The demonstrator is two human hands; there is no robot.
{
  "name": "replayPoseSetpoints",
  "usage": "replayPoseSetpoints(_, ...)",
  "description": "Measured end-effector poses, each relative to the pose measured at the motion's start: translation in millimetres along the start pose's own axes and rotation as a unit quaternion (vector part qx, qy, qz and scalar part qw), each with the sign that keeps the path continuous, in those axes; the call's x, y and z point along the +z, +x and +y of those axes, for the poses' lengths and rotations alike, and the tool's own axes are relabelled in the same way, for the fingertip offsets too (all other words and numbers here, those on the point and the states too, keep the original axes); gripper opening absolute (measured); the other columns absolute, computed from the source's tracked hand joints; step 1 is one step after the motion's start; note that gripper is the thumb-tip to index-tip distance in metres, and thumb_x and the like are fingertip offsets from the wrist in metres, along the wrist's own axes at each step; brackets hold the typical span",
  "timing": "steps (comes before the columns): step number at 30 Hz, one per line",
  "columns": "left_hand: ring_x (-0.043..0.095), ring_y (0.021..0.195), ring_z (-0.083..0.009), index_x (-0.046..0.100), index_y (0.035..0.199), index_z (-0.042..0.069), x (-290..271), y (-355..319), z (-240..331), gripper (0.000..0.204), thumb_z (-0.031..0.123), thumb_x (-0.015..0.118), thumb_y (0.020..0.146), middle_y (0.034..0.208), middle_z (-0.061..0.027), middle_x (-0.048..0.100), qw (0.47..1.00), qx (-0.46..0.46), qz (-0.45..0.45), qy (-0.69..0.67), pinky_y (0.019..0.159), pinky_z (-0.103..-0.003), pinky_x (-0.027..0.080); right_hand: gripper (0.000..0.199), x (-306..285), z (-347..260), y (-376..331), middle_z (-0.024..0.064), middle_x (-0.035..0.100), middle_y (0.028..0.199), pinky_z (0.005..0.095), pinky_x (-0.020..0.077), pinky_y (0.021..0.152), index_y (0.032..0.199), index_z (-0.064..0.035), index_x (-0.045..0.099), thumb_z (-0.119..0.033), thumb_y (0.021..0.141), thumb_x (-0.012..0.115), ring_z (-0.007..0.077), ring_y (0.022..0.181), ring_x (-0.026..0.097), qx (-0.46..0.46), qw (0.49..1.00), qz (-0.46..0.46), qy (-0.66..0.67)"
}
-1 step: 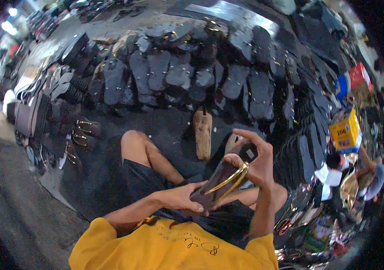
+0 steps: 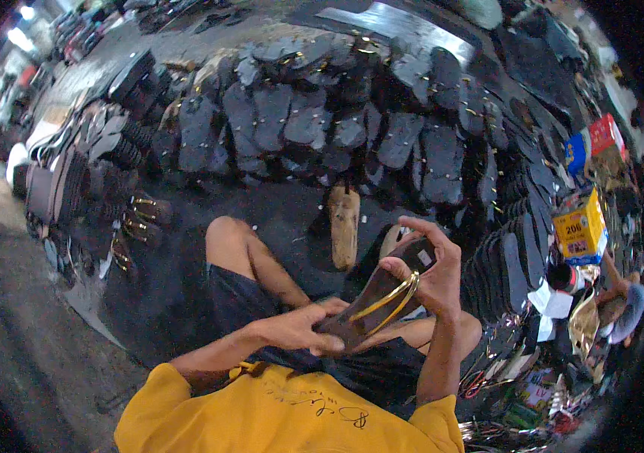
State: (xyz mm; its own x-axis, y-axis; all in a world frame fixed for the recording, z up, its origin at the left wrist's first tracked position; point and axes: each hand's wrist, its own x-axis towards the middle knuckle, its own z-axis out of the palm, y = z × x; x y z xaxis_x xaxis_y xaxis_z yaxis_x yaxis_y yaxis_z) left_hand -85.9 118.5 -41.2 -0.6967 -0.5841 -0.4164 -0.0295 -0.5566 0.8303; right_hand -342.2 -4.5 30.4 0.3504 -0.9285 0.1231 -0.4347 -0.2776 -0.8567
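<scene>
Above the lap of a seated person in a yellow shirt and dark shorts, a dark sandal is held tilted, its toe end raised toward the upper right. The left hand supports the lower end, fingers curled closed around the sole's edge. The right hand grips the upper end, fingers wrapped over the top and thumb pressed against the side. The sandal's sole is flat, smooth and dark brown, crossed by thin, shiny gold straps that meet in a narrow V.

On the floor beyond the knees lie rows of flat dark soles, overlapping like shingles, many dotted with small gold fittings. A single pale, tan sole lies just beyond the bare knee. At the left, more soles stand stacked on edge, with a few gold-strapped sandals beside them.

At the right, a yellow cardboard box stands upright near a blue box and a red box; their contents cannot be seen. Crumpled white paper and a shiny gold wrapper lie below the yellow box.
</scene>
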Motion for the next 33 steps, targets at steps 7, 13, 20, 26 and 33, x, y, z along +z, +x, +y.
replayPoseSetpoints(7,0.074,0.108,-0.0221,0.064,0.137,0.002,-28,-53,-12,0.045,0.009,0.078,0.095,0.114,-0.0138,0.076,0.9,0.18,0.331,0.22,0.098,-0.035,0.057,0.086,21,-23,55,0.014,0.066,0.14,0.0356,0.0482,0.111,0.161,-0.0079,0.045,0.007,0.083,0.078,0.0218,0.124,0.066,-0.033,0.956,-0.29,0.03)
replayPoseSetpoints(13,0.068,0.1,-0.0146,0.068,0.131,0.001,-61,-112,-36,0.046,0.009,0.084,0.089,0.108,-0.0087,0.074,0.844,0.144,0.51,0.085,0.093,-0.031,0.055,0.065,107,-74,129,0.008,0.071,0.125,0.032,0.0518,0.105,0.147,-0.0034,0.058,0.014,0.086,0.071,0.0144,0.121,0.066,-0.037,0.906,-0.413,0.09)
replayPoseSetpoints(20,0.068,0.107,-0.0179,0.064,0.13,0.002,-128,-208,-88,0.045,0.008,0.083,0.089,0.118,-0.007,0.07,0.585,0.147,0.789,0.12,0.094,-0.033,0.057,0.08,192,-43,198,0.0178,0.064,0.144,0.0472,0.0439,0.117,0.153,-0.0091,0.053,-0.017,0.082,0.087,0.0396,0.133,0.059,-0.239,0.937,-0.091,-0.24)
replayPoseSetpoints(26,0.07,0.111,-0.0318,0.053,0.138,-0.004,-242,-359,-263,0.05,0.011,0.077,0.098,0.129,-0.0184,0.065,0.354,0.245,0.855,-0.289,0.092,-0.055,0.067,0.054,203,52,240,0.0125,0.068,0.137,0.0477,0.0469,0.113,0.144,-0.009,0.063,-0.017,0.093,0.078,0.0345,0.129,0.062,-0.23,0.888,0.036,-0.396)
replayPoseSetpoints(33,0.061,0.127,-0.0342,0.054,0.143,-0.003,-266,-317,-296,0.05,0.02,0.072,0.103,0.138,-0.0198,0.059,0.373,0.109,0.879,-0.277,0.11,-0.054,0.052,0.034,169,20,206,0.0152,0.073,0.134,0.0403,0.0533,0.105,0.137,-0.0075,0.071,-0.019,0.105,0.068,0.0294,0.124,0.069,-0.165,0.939,0.215,-0.211)
